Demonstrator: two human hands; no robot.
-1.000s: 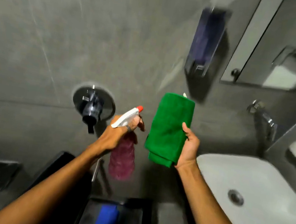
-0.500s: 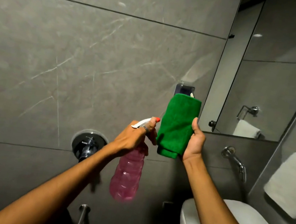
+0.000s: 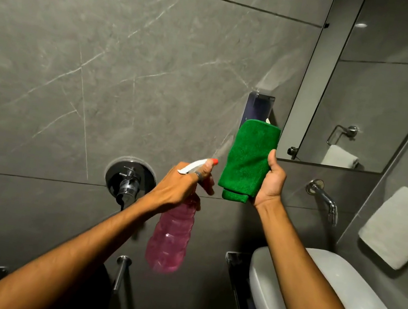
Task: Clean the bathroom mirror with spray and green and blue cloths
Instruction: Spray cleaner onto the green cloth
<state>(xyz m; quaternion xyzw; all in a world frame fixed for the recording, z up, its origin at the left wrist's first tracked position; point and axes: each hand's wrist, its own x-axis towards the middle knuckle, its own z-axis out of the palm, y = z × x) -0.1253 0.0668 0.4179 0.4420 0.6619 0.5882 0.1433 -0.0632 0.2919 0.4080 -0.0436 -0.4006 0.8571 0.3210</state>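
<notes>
Since half a second earlier, little has shifted. Against the grey tiled wall (image 3: pixel 105 58), left of the mirror (image 3: pixel 368 87), a folded green cloth (image 3: pixel 248 161) is clasped upright by the right hand (image 3: pixel 272 181). Just beside it, the pink spray bottle (image 3: pixel 170 240) is gripped at the neck by the left hand (image 3: pixel 178 190), fingers closed on the trigger.

The green cloth (image 3: pixel 248 161) is showing a soft, fuzzy, matt pile, and the spray bottle (image 3: pixel 169 239) is looking like ribbed, translucent pink plastic with a smooth white and red trigger head. The wall (image 3: pixel 105 58) is appearing as smooth grey stone-look tile with pale veins and a dull sheen, while the mirror (image 3: pixel 383 97) is gleaming as glossy glass. The faucet (image 3: pixel 324 197) and wall valve (image 3: pixel 129 182) are shining as polished metal, the sink (image 3: pixel 330 294) is glistening as smooth white ceramic, and the hanging towel (image 3: pixel 397 227) is looking matt and nubby.
</notes>
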